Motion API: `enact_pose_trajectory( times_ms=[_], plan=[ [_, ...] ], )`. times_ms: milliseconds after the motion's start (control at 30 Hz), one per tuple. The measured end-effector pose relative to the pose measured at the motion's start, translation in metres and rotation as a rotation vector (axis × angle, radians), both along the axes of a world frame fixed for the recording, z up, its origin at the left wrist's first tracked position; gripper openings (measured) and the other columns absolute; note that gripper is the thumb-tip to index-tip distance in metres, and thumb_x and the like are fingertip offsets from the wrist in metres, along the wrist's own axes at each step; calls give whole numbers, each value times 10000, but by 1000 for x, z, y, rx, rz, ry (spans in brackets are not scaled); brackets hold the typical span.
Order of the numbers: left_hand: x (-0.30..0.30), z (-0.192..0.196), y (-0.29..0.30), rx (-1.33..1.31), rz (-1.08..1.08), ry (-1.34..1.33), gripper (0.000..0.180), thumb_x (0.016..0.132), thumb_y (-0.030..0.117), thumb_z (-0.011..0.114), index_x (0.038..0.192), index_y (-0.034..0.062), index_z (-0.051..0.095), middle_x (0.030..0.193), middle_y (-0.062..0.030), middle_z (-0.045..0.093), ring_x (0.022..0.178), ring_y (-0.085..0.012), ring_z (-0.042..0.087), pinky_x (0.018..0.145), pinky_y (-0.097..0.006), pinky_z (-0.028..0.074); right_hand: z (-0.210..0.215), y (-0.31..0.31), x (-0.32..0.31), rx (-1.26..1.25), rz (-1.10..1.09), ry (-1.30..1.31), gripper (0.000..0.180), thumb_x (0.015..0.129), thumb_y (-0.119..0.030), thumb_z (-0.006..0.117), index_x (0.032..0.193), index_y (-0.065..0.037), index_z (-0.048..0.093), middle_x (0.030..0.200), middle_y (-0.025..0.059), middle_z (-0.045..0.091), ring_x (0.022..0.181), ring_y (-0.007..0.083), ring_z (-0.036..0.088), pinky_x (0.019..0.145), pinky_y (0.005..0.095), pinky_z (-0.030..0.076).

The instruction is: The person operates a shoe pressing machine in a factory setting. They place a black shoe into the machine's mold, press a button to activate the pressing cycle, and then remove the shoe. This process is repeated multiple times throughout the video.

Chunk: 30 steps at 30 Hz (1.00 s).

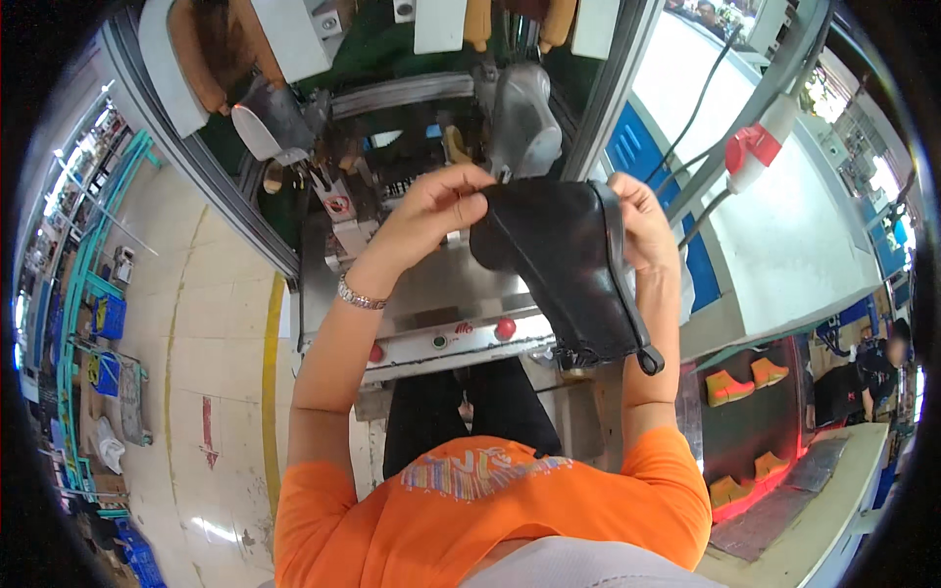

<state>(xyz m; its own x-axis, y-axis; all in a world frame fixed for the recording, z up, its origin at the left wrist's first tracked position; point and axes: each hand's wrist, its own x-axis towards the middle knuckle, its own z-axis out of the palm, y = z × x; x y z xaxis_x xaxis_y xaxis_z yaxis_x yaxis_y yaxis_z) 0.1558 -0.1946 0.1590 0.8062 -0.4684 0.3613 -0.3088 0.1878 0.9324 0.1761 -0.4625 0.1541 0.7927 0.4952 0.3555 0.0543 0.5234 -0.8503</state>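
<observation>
A black ankle-boot upper (554,265) hangs between my two hands above the front of a machine. Its toe end is up and to the left; a pull loop shows at its lower right end. My left hand (446,208) pinches the upper's left edge between thumb and fingers. At its upper right edge my right hand (642,223) grips it, some fingers hidden behind the leather. Just beyond the upper stands a shiny grey foot-shaped mould (527,122). Another mould (272,120) with a pale tip sits farther left in the machine.
The machine's steel front ledge (451,304) carries a red button (505,327). A metal frame post (186,147) rises at left. At right are a white cabinet (765,255), a red-and-white plug (760,147) with cables, and a conveyor (735,431) bearing several orange boots (728,388). Another person stands far right.
</observation>
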Motion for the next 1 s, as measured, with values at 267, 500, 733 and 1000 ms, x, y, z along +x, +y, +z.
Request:
enact_pose_trajectory(
  times_ms=[267, 500, 733, 1000],
  plan=[
    [70, 29, -9, -417, 240, 249, 132, 877, 207, 487, 917, 96, 547, 797, 66, 516, 701, -27, 466, 595, -189, 387, 78, 49, 56, -48, -431, -28, 71, 779, -138, 611, 782, -67, 601, 735, -2, 587, 659, 79, 537, 617, 203, 433],
    [91, 14, -22, -473, 212, 452, 133, 903, 182, 406, 977, 136, 507, 910, 13, 562, 814, -122, 546, 703, -381, 484, 65, 58, 101, -4, -396, 48, 141, 754, -119, 648, 799, 1, 589, 743, 56, 608, 639, 115, 577, 594, 242, 478],
    [92, 11, -30, -511, 315, 512, 143, 911, 153, 368, 978, 131, 493, 958, -24, 569, 905, -176, 542, 790, -396, 443, 60, 63, 116, 39, -416, 105, 111, 761, -55, 621, 817, 31, 579, 765, 86, 621, 642, 129, 586, 596, 251, 487],
    [84, -17, -37, -439, 415, 517, 160, 886, 169, 423, 1013, 103, 495, 935, -23, 563, 851, -149, 540, 742, -311, 453, 33, 52, 102, -89, -433, 155, 203, 787, -181, 618, 876, -3, 578, 824, 51, 609, 706, 109, 562, 634, 232, 450]
  ],
)
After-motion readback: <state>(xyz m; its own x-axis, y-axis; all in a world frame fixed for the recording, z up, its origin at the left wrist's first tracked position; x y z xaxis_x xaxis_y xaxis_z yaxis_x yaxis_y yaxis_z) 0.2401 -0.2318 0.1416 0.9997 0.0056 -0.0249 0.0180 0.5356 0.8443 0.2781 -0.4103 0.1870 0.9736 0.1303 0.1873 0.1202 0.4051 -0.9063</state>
